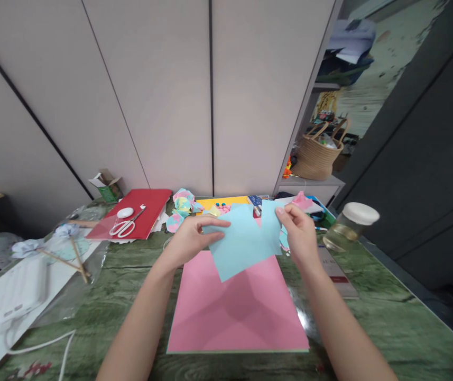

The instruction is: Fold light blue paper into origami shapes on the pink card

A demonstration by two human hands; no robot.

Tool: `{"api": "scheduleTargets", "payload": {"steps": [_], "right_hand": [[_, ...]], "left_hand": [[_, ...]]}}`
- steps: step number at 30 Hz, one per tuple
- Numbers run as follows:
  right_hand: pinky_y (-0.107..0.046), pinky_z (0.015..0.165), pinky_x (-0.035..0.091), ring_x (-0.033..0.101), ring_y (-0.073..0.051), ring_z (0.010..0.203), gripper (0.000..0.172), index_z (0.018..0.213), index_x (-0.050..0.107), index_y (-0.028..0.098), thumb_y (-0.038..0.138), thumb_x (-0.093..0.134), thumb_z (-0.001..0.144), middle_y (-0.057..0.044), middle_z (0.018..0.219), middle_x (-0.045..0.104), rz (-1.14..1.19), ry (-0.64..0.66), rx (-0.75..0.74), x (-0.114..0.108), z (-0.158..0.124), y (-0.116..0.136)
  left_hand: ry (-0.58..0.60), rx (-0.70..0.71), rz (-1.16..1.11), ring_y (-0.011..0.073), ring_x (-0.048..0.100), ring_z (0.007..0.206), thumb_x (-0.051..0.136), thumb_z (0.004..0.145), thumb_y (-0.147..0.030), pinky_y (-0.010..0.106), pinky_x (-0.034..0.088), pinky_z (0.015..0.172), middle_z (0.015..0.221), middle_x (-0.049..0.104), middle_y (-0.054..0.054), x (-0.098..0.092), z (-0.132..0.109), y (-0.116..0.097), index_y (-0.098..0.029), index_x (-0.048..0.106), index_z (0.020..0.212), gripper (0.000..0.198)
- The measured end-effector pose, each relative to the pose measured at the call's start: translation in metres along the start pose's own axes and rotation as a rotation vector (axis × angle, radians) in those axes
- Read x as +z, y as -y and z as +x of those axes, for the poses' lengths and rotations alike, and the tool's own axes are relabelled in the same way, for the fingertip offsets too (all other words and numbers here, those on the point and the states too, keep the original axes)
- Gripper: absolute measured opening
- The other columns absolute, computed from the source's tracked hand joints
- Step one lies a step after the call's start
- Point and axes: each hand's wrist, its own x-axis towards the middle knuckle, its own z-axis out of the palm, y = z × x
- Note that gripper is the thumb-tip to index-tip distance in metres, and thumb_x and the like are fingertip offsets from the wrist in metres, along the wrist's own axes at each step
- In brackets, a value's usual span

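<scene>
A light blue sheet of paper (244, 241) with a slit running down from its top edge is held up in the air, tilted. My left hand (194, 235) pinches its left edge between thumb and fingers. On the right side, my right hand (298, 227) grips the narrower strip beyond the slit, thumb in front. Below the paper lies a pink sheet (234, 317), flat on the green table (127, 317), with a shadow across it. Both hands are above the table, apart from each other.
Scissors (123, 227) and a white round case (125, 212) rest on a red folder (150, 203) at the back left. Paper flowers (182, 201) stand beyond my left hand. A lidded jar (349, 227) is at right, near a booklet (335, 272). A white device (20, 288) lies left.
</scene>
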Motion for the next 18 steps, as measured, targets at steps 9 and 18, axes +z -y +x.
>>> {"api": "scheduleTargets", "payload": {"steps": [9,18], "right_hand": [[-0.024,0.060,0.034,0.043,-0.012,0.065,0.019,0.070,0.052,0.019,0.036,0.057,0.078,0.002,0.070,0.046,0.180,0.310,0.209,-0.003,0.003,-0.002],[-0.023,0.059,0.032,0.042,-0.011,0.062,0.019,0.070,0.053,0.019,0.035,0.063,0.073,0.004,0.064,0.045,0.150,0.186,0.178,-0.002,0.002,-0.002]], "left_hand": [[-0.131,-0.113,-0.005,0.0077,0.040,0.050,0.065,0.068,-0.028,0.021,0.028,0.043,0.078,0.060,-0.001,0.001,0.001,0.003,-0.027,0.067,0.094,0.026],[-0.335,-0.082,-0.252,0.0124,0.051,0.063,0.063,0.073,-0.032,0.023,0.037,0.053,0.073,0.061,0.001,0.003,0.005,0.011,-0.022,0.069,0.086,0.018]]}}
